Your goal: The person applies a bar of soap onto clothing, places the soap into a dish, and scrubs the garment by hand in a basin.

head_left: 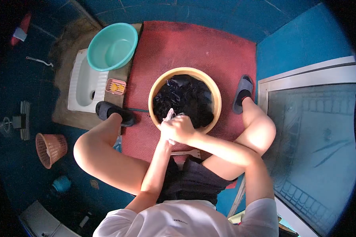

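A round yellow basin (217, 98) stands on the mat between the person's feet, with dark wet fabric (188, 94) in it. My left hand (167, 127) and my right hand (182, 128) are clasped together over the basin's near rim. The right fingers curl across the left hand and are closed. Something whitish, perhaps foam or a pale wet cloth, shows at the edges of the two hands, but its kind is unclear. The left fingers are partly covered by the right hand.
A turquoise basin (133, 49) rests by the squat toilet (76, 93). Near it is a pink soap dish (116, 91) with yellow pieces. A pink basket (51, 149) is at left, a framed glass door (316, 130) at right. Red mat (162, 47) covers the floor.
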The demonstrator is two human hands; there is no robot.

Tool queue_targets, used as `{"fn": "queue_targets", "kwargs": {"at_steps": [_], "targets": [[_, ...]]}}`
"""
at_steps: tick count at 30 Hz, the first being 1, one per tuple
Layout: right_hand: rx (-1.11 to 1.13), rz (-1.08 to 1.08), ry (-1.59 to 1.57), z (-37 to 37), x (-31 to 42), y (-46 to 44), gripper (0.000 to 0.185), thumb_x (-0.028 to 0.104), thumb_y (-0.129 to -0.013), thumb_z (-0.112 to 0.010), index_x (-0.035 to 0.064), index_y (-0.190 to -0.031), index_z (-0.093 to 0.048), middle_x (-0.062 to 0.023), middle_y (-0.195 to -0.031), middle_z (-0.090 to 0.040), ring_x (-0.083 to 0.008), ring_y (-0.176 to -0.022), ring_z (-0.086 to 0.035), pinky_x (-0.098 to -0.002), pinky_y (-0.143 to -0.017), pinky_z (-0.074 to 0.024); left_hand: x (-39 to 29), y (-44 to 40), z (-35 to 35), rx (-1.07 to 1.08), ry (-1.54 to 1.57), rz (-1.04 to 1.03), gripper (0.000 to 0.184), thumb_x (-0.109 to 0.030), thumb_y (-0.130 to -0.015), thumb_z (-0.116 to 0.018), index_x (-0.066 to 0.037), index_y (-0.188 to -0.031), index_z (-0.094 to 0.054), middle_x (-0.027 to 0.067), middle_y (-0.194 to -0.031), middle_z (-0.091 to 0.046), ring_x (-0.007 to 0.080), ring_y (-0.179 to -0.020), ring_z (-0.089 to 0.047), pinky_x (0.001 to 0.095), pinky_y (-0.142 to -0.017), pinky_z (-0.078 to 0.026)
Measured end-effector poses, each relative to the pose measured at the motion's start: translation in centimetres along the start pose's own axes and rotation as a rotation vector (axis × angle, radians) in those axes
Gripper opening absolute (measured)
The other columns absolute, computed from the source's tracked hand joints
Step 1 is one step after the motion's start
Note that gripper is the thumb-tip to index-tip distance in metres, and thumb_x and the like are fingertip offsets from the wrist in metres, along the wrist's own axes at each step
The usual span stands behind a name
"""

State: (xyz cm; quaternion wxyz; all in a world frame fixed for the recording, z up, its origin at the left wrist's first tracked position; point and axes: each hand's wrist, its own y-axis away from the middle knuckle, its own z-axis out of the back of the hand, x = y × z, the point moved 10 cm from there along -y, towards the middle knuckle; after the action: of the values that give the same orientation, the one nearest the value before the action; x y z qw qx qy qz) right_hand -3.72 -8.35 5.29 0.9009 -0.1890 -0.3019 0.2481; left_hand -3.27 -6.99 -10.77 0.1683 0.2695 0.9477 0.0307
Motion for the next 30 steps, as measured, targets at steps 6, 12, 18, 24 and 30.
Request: {"fn": "queue_targets", "kwargs": {"at_steps": [6,12,18,24,30], "targets": [[0.05,-0.126,0.022,0.5,-1.5,-1.0,0.027,0.023,-0.08,-0.053,0.0116,-0.056,-0.049,-0.0053,-0.044,-0.051,-0.0175,-0.037,-0.054,-0.031,-0.034,-0.0412,1.0,1.7,1.1,-0.463,-0.047,0.186,0.029,-0.031,-0.087,-0.046,-0.007,-0.103,-0.051,-0.0022,-0.087,-0.055,0.0079,-0.071,-0.053,0.0207,-0.056,-0.045],[-0.014,-0.29,0.109,1.1,-4.7,-1.8,0.024,0.018,-0.077,-0.056,0.0102,-0.056,-0.049,-0.0043,-0.045,-0.051,-0.0163,-0.04,-0.055,-0.0297,-0.035,-0.0414,-1.0,1.1,-1.5,-0.479,-0.269,0.122,0.032,-0.032,-0.086,-0.046,-0.006,-0.104,-0.047,-0.0004,-0.086,-0.054,0.01,-0.077,-0.054,0.0256,-0.065,-0.046],[-0.12,-0.221,-0.037,2.3,-4.3,-2.3,0.026,0.02,-0.077,-0.055,0.0117,-0.055,-0.046,-0.004,-0.041,-0.048,-0.0174,-0.036,-0.052,-0.033,-0.033,-0.0389,-1.6,1.2,-2.6,-0.59,-0.333,0.158,0.031,-0.035,-0.087,-0.044,-0.008,-0.101,-0.049,-0.002,-0.082,-0.052,0.0091,-0.074,-0.053,0.0246,-0.064,-0.045],[-0.056,-0.04,-0.044,0.9,-2.2,-1.3,0.026,0.026,-0.078,-0.055,0.0131,-0.057,-0.048,-0.0015,-0.041,-0.045,-0.0183,-0.035,-0.05,-0.0321,-0.037,-0.041,1.3,0.4,5.1,-0.4,-0.319,0.095,0.025,-0.025,-0.09,-0.039,-0.011,-0.109,-0.047,-0.0011,-0.092,-0.053,0.0069,-0.072,-0.053,0.0194,-0.061,-0.044],[-0.071,0.007,-0.153,1.6,0.4,-0.5,0.02,0.023,-0.076,-0.057,0.0118,-0.061,-0.054,-0.0041,-0.045,-0.051,-0.0161,-0.038,-0.053,-0.0308,-0.034,-0.0404,-0.8,1.5,-1.6,-0.511,-0.097,0.068,0.03,-0.027,-0.087,-0.044,-0.006,-0.107,-0.047,-0.0008,-0.084,-0.052,0.0071,-0.076,-0.052,0.0222,-0.063,-0.045]]}}
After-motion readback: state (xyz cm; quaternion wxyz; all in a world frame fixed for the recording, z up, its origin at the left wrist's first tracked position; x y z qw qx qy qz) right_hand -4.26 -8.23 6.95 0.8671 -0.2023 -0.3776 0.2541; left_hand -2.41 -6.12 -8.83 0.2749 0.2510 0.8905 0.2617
